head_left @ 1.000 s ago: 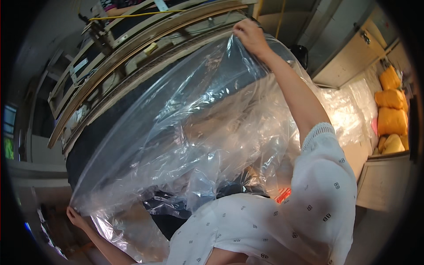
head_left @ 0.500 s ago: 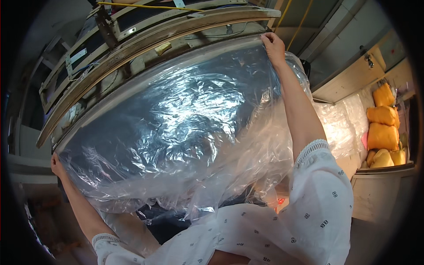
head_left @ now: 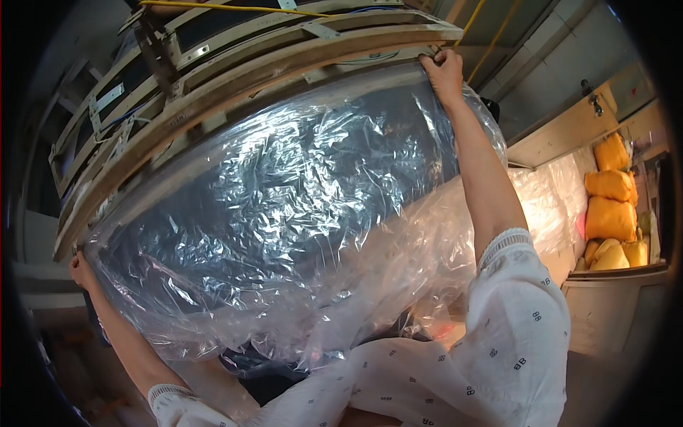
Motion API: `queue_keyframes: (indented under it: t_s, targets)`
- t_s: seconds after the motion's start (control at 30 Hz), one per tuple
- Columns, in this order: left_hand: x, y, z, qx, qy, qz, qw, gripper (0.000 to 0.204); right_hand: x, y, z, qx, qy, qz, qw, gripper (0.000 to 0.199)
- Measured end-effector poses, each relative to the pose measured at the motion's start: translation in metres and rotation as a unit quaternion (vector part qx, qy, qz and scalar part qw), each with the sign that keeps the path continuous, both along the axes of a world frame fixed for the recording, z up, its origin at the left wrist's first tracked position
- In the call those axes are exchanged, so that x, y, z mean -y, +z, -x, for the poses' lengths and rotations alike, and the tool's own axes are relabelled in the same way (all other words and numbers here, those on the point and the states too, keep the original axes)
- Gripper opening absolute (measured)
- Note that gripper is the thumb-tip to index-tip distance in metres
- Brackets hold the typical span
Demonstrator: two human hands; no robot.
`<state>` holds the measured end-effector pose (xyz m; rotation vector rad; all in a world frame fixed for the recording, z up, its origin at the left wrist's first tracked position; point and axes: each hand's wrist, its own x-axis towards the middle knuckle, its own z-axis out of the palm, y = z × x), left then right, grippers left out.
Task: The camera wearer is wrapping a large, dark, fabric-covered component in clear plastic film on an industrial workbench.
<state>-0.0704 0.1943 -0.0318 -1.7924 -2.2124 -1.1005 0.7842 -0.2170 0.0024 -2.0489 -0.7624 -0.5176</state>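
Note:
A large sheet of clear, crinkled plastic film (head_left: 299, 206) stretches across in front of me, with a dark surface showing through it. At its far right corner my right hand (head_left: 445, 75) is closed, thumb and fingers pinching the film's edge close to the wooden rail. My left hand (head_left: 81, 272) is closed on the film's edge at the left corner, beside the lower end of the same rail. Loose folds of film hang toward my body.
Beyond the film, a slatted wooden frame (head_left: 235, 80) with metal brackets runs across the far side. A yellow cord (head_left: 235, 7) passes over it. On the right are stacked orange bundles (head_left: 610, 217), more clear plastic (head_left: 558, 188) and a wooden panel with a latch (head_left: 562, 132).
The wooden frame now appears lower and nearer, covering more of the gap behind the film. My left hand has shifted slightly left. The film's wrinkles have spread; both hands keep their grip.

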Motion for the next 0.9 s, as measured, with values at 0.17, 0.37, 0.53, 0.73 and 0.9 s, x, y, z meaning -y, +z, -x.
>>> queue_keyframes:
  t_s: [0.17, 0.37, 0.53, 0.73, 0.9]
  targets:
    - [-0.004, -0.006, 0.032, 0.045, -0.037, -0.046, 0.997, 0.047, -0.003, -0.004, -0.008, -0.029, -0.009, -0.035, 0.999, 0.034]
    - [-0.004, -0.015, 0.032, 0.059, -0.050, -0.046, 0.996, 0.047, 0.001, 0.005, -0.008, -0.057, 0.008, -0.077, 0.995, 0.041]
    - [-0.004, 0.002, 0.048, -0.024, -0.082, -0.034, 0.996, 0.046, -0.001, -0.005, -0.016, -0.062, 0.009, 0.030, 0.998, 0.051]
    - [0.032, 0.081, 0.064, 0.094, -0.150, -0.024, 0.984, 0.034, 0.071, 0.027, 0.009, 0.137, 0.174, 0.230, 0.948, 0.033]
    - [0.089, 0.114, 0.080, -0.276, -0.050, 0.025, 0.959, 0.030, 0.113, 0.081, 0.108, -0.275, 0.378, 0.123, 0.875, 0.024]
